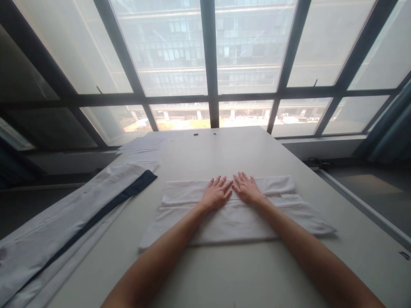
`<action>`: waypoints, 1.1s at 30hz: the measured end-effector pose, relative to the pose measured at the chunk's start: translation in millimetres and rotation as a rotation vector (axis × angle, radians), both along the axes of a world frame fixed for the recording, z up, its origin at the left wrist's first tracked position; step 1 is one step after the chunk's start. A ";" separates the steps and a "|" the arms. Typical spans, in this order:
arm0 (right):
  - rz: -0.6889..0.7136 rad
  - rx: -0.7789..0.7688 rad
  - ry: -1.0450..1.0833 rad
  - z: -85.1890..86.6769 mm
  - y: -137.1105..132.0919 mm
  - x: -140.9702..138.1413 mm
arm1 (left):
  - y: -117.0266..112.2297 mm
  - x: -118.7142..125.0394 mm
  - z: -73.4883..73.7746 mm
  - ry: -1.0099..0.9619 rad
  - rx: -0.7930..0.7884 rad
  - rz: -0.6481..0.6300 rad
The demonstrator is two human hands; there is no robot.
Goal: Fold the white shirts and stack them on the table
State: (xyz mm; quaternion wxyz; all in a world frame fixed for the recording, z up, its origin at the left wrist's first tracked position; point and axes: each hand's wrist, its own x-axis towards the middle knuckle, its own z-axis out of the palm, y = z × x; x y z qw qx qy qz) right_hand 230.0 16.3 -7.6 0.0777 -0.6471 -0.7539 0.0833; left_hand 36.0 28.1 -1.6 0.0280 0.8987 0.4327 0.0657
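Observation:
A white folded cloth (237, 229), perhaps a garment, lies flat across the table in front of me, with fold lines running from side to side. On its far half my left hand (217, 192) rests palm down, fingers spread. Just to the right, my right hand (246, 188) presses on the same cloth, its fingers also spread and pointing away from me. The thumb sides of both hands almost meet near the middle of the cloth. Neither hand grips anything. My forearms cover parts of the cloth's near edge.
The white table (221, 154) reaches toward large windows (180, 47). Along its left side lie white fabrics (73, 214) with a dark navy strip (112, 205). White sheets (144, 143) lie at the far left corner. A curtain (388, 124) hangs at right.

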 end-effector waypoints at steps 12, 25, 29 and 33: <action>-0.290 -0.037 -0.153 -6.0 -9.4 141.7 | 1.0 2.5 4.0 0.001 -0.050 0.031; -0.342 0.166 -0.091 17.1 -5.7 104.5 | 1.3 2.0 0.9 -0.005 -0.025 0.031; -0.241 0.071 -0.048 6.5 -5.1 65.1 | -0.2 0.8 1.8 -0.004 -0.031 0.034; -0.238 0.002 -0.053 -2.7 -5.5 62.8 | -0.9 1.0 2.7 0.000 -0.033 0.026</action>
